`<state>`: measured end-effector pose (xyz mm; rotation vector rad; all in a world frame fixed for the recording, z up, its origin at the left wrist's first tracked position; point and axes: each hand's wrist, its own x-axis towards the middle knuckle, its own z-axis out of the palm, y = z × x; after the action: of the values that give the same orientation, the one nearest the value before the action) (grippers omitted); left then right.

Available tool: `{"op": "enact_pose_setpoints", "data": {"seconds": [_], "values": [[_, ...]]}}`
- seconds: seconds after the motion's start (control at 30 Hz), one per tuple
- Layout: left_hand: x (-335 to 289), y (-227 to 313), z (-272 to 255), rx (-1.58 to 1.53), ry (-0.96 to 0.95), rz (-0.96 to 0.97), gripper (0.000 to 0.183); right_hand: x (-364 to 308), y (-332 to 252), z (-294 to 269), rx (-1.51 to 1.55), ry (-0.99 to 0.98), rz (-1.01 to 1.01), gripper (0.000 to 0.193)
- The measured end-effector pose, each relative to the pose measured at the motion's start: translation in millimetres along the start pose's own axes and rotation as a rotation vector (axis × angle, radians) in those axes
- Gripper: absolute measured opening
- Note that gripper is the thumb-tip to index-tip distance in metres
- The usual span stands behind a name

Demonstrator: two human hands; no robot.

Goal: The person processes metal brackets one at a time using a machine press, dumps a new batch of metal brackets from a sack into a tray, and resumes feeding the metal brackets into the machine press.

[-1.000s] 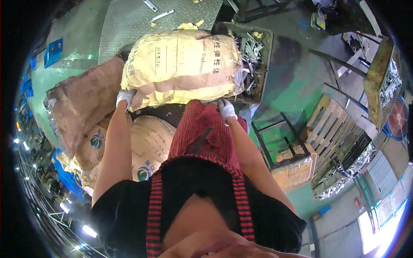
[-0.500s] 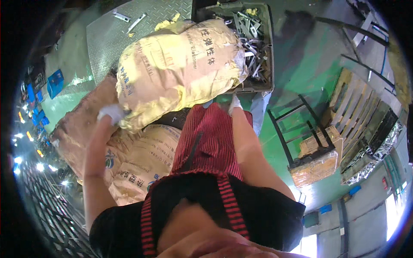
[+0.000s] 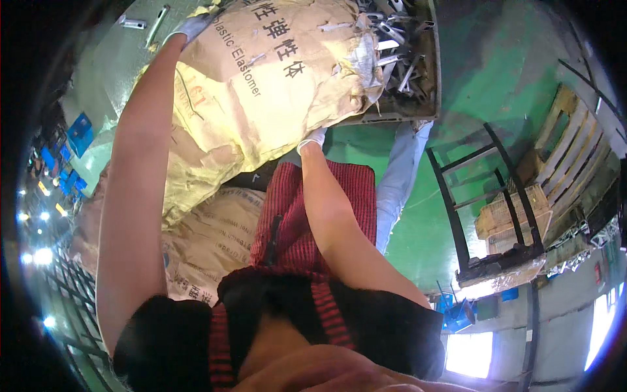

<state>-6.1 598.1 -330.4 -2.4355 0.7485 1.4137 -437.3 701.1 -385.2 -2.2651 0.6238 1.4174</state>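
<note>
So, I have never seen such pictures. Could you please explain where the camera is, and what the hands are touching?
There is no machine here: a person wears the camera on the head, looking down. The gloved left hand touches the far edge of a big paper sack; the gloved right hand is at its near edge, fingers hidden. Their grip is not clear. Another sack lies nearer the person. Two metal pieces lie on a grey plate; a dark crate at right holds more.
</note>
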Motion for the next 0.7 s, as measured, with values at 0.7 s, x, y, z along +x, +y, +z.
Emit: {"op": "enact_pose_setpoints", "data": {"seconds": [0.7], "values": [[43.1, -8.4, 23.9, 0.319, 0.413, 0.035, 0.050, 33.4, -7.3, 19.7, 0.429, 0.019, -0.001, 0.064]]}}
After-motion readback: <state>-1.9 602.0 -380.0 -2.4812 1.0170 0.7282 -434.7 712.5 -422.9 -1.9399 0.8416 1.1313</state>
